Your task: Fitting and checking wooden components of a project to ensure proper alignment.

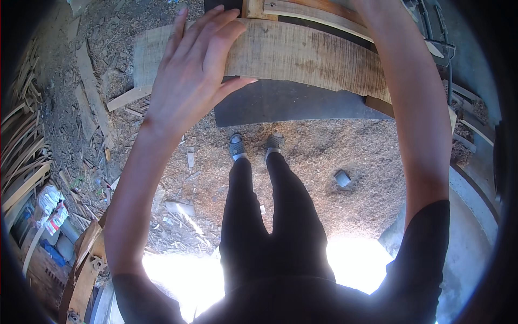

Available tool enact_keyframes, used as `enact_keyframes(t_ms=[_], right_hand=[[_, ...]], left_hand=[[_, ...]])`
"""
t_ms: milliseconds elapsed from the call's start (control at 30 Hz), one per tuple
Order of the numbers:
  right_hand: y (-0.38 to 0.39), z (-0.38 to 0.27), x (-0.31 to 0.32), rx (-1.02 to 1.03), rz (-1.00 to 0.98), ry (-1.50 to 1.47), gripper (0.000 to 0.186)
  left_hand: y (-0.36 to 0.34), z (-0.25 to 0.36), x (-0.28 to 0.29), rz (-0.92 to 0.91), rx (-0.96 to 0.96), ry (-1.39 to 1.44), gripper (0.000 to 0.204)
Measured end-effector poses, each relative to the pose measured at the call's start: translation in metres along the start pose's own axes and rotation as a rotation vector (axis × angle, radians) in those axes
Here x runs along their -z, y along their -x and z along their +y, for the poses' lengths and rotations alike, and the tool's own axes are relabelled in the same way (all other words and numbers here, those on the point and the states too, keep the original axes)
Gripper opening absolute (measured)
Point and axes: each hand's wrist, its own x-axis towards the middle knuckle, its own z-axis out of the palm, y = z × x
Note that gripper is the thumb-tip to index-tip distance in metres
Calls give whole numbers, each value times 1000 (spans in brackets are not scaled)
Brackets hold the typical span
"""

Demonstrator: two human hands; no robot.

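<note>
My left hand [197, 59] spans a pale curved wooden plank [313, 54] at the top, fingers over its far edge and thumb along its near edge. The plank lies above a dark, flat surface [291, 102]. Behind it are narrower wooden strips [307, 11] and an upright wooden piece. My right forearm crosses the plank and runs off the top edge, so my right hand is out of sight.
Bent wood strips [21, 151] are piled at the left, with bags [51, 210] below. Shavings and offcuts [345, 146] cover the floor around my sandalled feet, near a small grey object [342, 178]. A metal frame [448, 65] stands at upper right.
</note>
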Motion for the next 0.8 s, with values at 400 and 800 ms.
enact_keyframes(t_ms=[400, 800], right_hand=[[10, -3, -12, 85, 26, 39, 51], [16, -4, -19, 78, 158, 79, 49]], left_hand=[[1, 1, 3, -82, 14, -153, 91], [-8, -3, 8, -139, -18, -148, 86]])
